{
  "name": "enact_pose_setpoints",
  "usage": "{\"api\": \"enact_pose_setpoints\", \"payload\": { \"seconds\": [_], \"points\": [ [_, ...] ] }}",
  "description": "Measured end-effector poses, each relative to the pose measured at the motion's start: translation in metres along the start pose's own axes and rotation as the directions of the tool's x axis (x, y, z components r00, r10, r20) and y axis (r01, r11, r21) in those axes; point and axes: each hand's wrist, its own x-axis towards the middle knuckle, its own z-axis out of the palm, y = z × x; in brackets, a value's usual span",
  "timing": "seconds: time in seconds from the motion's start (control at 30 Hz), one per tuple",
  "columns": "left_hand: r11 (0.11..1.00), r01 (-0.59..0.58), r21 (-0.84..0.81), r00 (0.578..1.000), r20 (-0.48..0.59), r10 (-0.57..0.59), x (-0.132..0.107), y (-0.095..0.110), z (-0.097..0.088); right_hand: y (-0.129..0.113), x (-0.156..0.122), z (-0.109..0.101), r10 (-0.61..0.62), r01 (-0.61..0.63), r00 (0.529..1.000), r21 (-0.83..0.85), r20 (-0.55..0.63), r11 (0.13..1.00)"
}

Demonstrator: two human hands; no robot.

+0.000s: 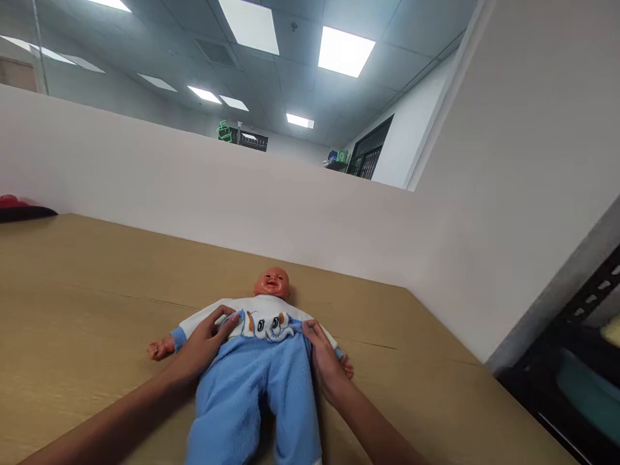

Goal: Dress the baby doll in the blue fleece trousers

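Observation:
A baby doll (272, 283) lies on its back on the tan tabletop, head toward the wall. It wears a white long-sleeved top with blue cuffs and light blue fleece trousers (242, 368). An animal face with big eyes shows at the belly, just above the trousers. My left hand (213, 332) pinches the blue fabric at the waist on the left side. On the opposite side, my right hand (320, 352) grips the waist fabric between thumb and fingers. The doll's arms stretch out to both sides, and its feet are cut off by the lower frame edge.
The tan tabletop (97, 310) meets a low white wall (217, 200) behind the doll. A black and red object (24, 210) sits at the far left edge. Dark shelving (547, 381) with a teal item stands at the lower right.

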Motion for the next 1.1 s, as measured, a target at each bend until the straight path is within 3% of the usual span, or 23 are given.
{"api": "enact_pose_setpoints", "payload": {
  "seconds": [0.17,0.33,0.43,0.53,0.63,0.77,0.83,0.93,1.1],
  "points": [
    [1.0,-0.015,0.01,0.997,0.08,0.014,-0.007,-0.001,-0.008,0.018,-0.001,-0.009,0.088,-0.092,0.994,0.075,0.066,0.993],
    [1.0,0.003,0.013,0.994,0.109,-0.004,-0.01,-0.001,-0.01,0.022,-0.004,-0.01,0.035,-0.034,0.999,0.103,-0.01,0.994],
    [0.996,0.01,0.084,0.997,0.077,-0.016,-0.011,-0.005,-0.01,0.021,-0.013,-0.009,-0.026,0.026,1.0,0.009,-0.01,1.0],
    [0.994,-0.018,0.11,0.993,0.114,0.006,-0.017,-0.013,-0.012,0.013,-0.025,-0.013,-0.047,0.066,0.992,-0.164,0.115,0.984],
    [0.982,-0.122,0.141,0.984,0.145,0.102,-0.027,-0.016,-0.013,-0.004,-0.032,-0.016,-0.057,0.118,0.97,-0.254,0.237,0.96],
    [0.958,-0.216,0.19,0.967,0.177,0.183,-0.034,0.0,-0.008,-0.03,-0.029,-0.01,-0.137,0.207,0.953,-0.253,0.27,0.945],
    [0.973,-0.163,0.166,0.978,0.155,0.137,-0.03,0.009,-0.004,-0.036,-0.022,-0.003,-0.125,0.19,0.963,-0.271,0.24,0.944],
    [0.999,0.036,0.0,0.996,0.08,-0.036,-0.014,0.012,0.004,-0.029,-0.003,0.008,-0.056,0.1,0.986,-0.293,0.155,0.951],
    [0.942,0.263,-0.207,0.964,0.084,-0.25,0.015,-0.002,0.009,-0.006,0.032,0.02,0.065,-0.04,0.984,-0.15,0.167,0.988]
  ]
}}
